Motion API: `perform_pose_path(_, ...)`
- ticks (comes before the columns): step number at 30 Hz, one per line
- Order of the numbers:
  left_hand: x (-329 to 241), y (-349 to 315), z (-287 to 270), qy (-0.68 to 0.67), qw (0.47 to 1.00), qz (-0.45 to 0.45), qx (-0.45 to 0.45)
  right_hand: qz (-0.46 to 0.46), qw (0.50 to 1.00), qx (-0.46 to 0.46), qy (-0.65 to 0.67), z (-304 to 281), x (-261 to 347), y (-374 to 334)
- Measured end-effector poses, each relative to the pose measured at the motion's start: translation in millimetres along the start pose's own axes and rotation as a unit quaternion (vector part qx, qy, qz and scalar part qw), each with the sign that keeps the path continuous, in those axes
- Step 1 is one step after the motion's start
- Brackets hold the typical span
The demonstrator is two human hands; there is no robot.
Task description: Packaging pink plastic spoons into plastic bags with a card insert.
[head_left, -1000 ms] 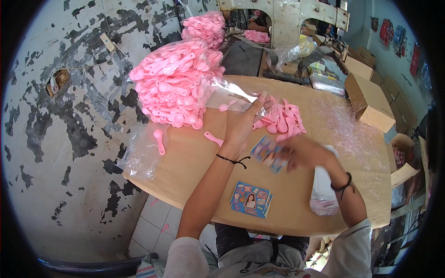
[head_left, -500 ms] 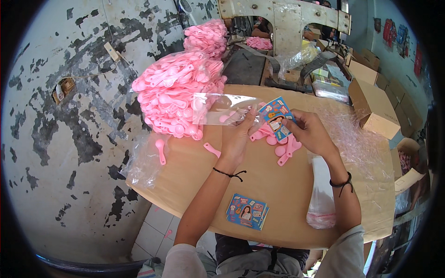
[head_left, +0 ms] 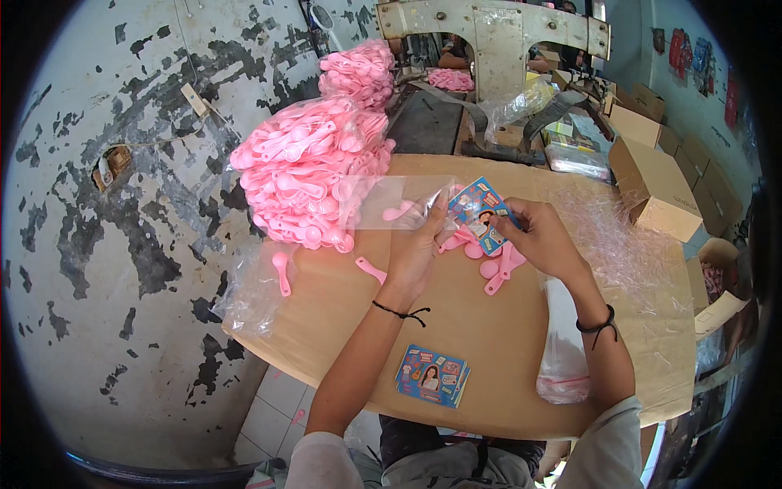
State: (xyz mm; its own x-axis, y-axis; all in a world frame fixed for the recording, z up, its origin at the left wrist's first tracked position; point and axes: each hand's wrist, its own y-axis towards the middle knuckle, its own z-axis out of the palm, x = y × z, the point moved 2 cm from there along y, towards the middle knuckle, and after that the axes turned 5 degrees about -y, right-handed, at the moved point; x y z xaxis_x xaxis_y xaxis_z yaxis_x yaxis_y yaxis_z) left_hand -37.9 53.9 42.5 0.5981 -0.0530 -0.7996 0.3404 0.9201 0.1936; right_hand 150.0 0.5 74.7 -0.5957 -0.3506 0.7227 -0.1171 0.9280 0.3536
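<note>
My left hand pinches a clear plastic bag near its right end, and the bag stretches out flat to the left. Between the thumb and fingers of my right hand is a blue printed card, tilted, its left edge close beside the bag's end. Whether the card's edge is inside the bag I cannot tell. Under the card lie several loose pink plastic spoons, partly covered by my hands. A short stack of similar blue cards rests at the table's near edge.
A big heap of bagged pink spoons stands at the table's far left. Stacked clear bags lie by my right forearm. Crumpled clear film covers the right side. Beyond are a metal machine frame and an open cardboard box.
The card in my right hand has turned a little and shifted slightly left, toward the bag's end. My left hand keeps its hold on the bag, which has tilted slightly.
</note>
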Motion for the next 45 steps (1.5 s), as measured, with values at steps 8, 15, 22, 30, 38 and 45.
perform_pose_path(8,2.2,-4.9,5.5,0.086,0.994,-0.024,0.067,0.008,0.996,0.088,-0.032,-2.4,6.8,-3.7)
perform_pose_path(15,15.6,-11.1,20.2,0.109,0.986,0.008,0.122,0.041,0.986,0.023,0.159,18.1,-4.6,-7.4)
perform_pose_path(22,-1.9,-10.0,16.0,-0.160,0.963,0.018,0.216,0.045,0.980,-0.002,0.193,19.2,34.1,-10.3)
perform_pose_path(30,-14.9,-20.5,22.3,-0.095,0.954,0.120,0.259,0.066,0.987,-0.016,0.144,35.7,54.4,1.0)
perform_pose_path(38,-37.0,-13.1,-13.0,-0.046,0.937,0.183,0.294,-0.046,0.988,0.029,0.145,57.0,70.8,18.7)
perform_pose_path(45,-76.3,2.6,-61.7,-0.191,0.946,0.220,0.140,-0.114,0.974,0.188,-0.058,151.1,7.4,51.6)
